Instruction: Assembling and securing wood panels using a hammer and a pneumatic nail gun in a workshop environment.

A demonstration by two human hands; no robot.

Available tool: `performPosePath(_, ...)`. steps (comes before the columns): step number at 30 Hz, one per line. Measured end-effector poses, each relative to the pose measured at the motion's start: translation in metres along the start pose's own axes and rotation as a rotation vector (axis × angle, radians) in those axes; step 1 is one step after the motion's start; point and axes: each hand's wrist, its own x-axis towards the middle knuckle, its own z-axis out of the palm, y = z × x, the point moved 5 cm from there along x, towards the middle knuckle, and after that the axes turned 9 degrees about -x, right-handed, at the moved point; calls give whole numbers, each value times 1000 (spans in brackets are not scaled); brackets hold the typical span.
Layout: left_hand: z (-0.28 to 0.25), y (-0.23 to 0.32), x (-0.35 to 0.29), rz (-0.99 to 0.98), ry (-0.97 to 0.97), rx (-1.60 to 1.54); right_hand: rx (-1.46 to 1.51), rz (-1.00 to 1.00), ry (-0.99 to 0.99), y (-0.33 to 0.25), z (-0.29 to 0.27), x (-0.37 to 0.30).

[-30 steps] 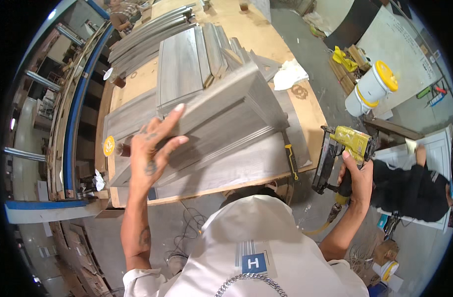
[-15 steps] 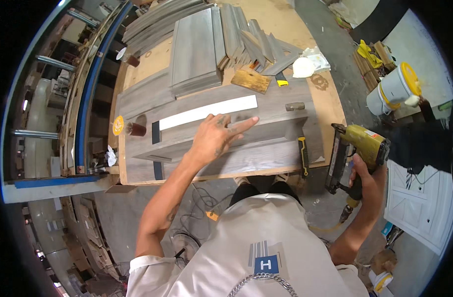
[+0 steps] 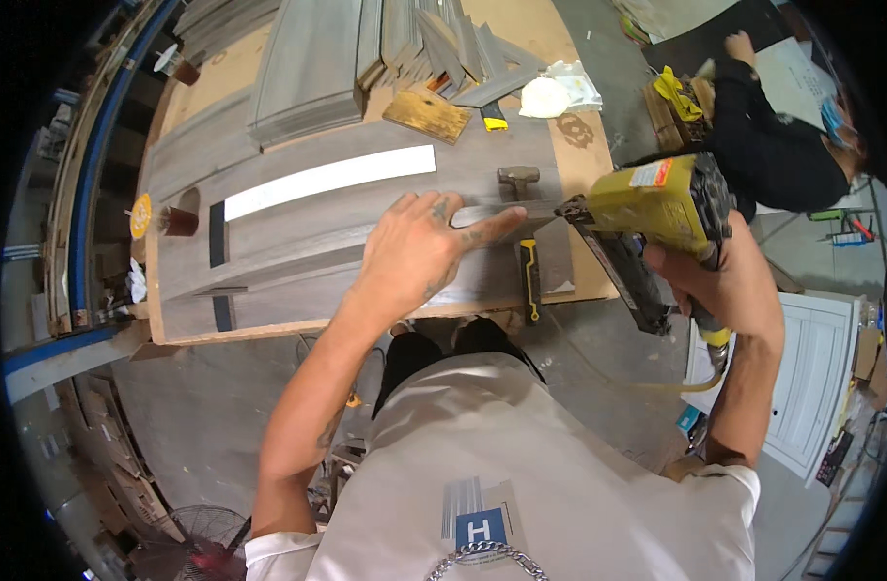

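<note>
A grey wood-grain panel (image 3: 308, 254) stands on edge on the worktable. My left hand (image 3: 414, 252) grips its top edge, index finger stretched along the edge toward the right end, the other fingers curled over the far side. My right hand (image 3: 739, 281) is wrapped round the handle of a yellow-green and black nail gun (image 3: 661, 205). The gun's nose is at the panel's right end; whether it touches cannot be told. An air hose (image 3: 647, 384) trails from the gun's grip. Beyond the panel lies a white strip (image 3: 332, 181). A small hammer (image 3: 518, 179) lies near the right end.
A yellow-and-black utility knife (image 3: 530, 281) lies at the table's near right. Stacked grey boards (image 3: 308, 68), a raw wood block (image 3: 427, 116) and crumpled white wrapping (image 3: 550, 94) sit farther back. Drink cups (image 3: 179, 221) stand left. Another person in black (image 3: 773, 136) is at the far right.
The nail gun has come up and left to the panel's right end. My left hand has settled onto the top edge. The view has shifted right, and another person's arm now shows.
</note>
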Motion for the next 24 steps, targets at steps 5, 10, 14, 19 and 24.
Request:
performPosePath(5, 1, -6, 3, 34, 103, -29, -186, -53, -223, -21, -3, 23)
performPosePath(10, 1, -6, 5, -64, 93, -26, -197, -30, -238, -26, -1, 34)
performPosePath(14, 3, -5, 6, -110, 144, -44, -198, -14, -214, -31, 0, 36)
performPosePath(19, 0, -5, 6, -106, 206, -131, -214, 23, -195, -34, 2, 41)
performPosePath(24, 1, -8, 7, -98, 214, -157, -307, 39, -242, -37, 4, 49)
